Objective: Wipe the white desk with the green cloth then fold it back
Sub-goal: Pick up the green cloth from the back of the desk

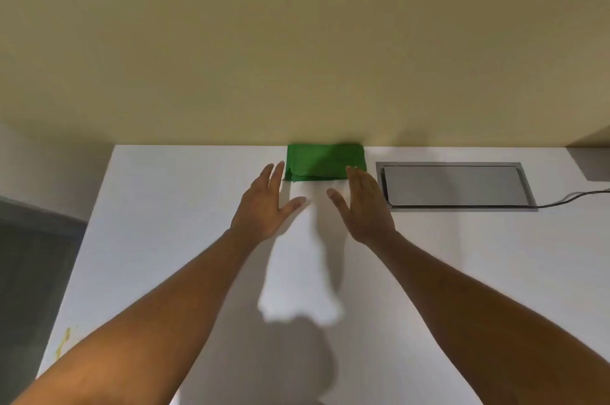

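Observation:
The green cloth (325, 161) lies folded into a flat rectangle at the far edge of the white desk (165, 239), against the wall. My left hand (265, 203) hovers just left of and in front of the cloth, fingers spread, fingertips near its lower left corner. My right hand (364, 203) is held the same way at the cloth's lower right corner, its fingertips overlapping that corner in the view. Neither hand holds anything. Both forearms stretch across the desk toward the cloth.
A grey rectangular cable hatch (455, 186) is set into the desk right of the cloth, and a dark cable (574, 197) runs from it to the right. A yellowish mark (64, 340) sits near the desk's left edge. A beige wall (297, 41) backs the desk.

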